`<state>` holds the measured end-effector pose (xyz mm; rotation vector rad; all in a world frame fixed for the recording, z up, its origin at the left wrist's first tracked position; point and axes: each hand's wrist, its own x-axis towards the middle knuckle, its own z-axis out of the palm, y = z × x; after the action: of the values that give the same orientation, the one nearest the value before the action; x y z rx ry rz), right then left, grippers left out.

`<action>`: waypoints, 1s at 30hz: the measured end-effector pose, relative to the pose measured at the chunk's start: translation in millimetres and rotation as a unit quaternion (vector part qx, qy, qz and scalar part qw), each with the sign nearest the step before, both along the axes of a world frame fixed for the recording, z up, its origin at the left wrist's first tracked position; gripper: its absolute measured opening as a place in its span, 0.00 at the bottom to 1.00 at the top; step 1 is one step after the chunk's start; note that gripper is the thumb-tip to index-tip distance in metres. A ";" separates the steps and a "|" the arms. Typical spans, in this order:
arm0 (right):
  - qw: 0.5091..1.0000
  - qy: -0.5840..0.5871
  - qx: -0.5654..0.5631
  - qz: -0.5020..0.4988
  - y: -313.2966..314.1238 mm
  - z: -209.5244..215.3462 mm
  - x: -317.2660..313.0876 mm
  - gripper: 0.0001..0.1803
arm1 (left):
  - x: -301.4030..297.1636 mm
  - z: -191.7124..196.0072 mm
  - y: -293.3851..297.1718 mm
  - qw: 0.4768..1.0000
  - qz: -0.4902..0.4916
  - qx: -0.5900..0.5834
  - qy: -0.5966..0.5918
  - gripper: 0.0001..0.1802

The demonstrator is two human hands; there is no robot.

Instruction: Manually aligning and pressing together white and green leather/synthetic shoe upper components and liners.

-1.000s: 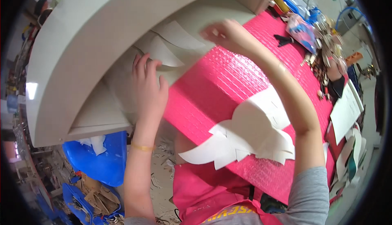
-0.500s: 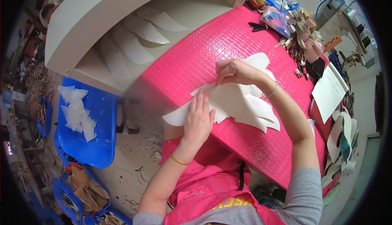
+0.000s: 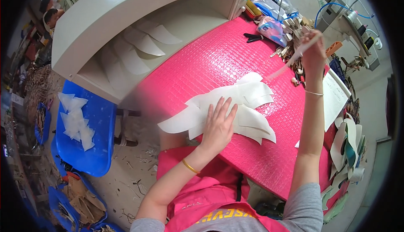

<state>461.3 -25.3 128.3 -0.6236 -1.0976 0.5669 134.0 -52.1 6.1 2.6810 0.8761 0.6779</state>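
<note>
One fanned stack of white curved pieces (image 3: 235,106) lay on the pink surface (image 3: 219,59); the separate sheets in it could not be counted. The left hand (image 3: 219,124) rested flat and open on the stack, gripping nothing. The right hand (image 3: 312,49) was raised, its grip closed on one thin pale strip (image 3: 290,59). About four white pieces (image 3: 143,42) sat in the grey machine (image 3: 139,5) behind. One blue chair (image 3: 99,135) held more white pieces (image 3: 75,118). Cluttered tools (image 3: 290,26) lay beyond the raised hand.
</note>
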 end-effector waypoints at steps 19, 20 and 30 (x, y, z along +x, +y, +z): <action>0.869 -0.153 -0.462 0.087 85.0 -54.1 -164.3 0.17 | 38.2 19.2 216.2 0.700 0.108 -0.413 -0.573 0.12; 0.869 -0.116 -0.463 0.127 106.9 -51.8 -170.2 0.17 | 34.0 20.6 237.6 0.711 0.129 -0.389 -0.572 0.13; 0.922 -0.226 -0.312 0.045 309.8 -158.5 -133.8 0.17 | 1.7 11.2 302.5 0.800 0.160 -0.379 -0.436 0.16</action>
<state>327.5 284.6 -30.2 -1.3125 -1.3876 0.8930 135.7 250.4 17.3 1.2846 1.0045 1.1683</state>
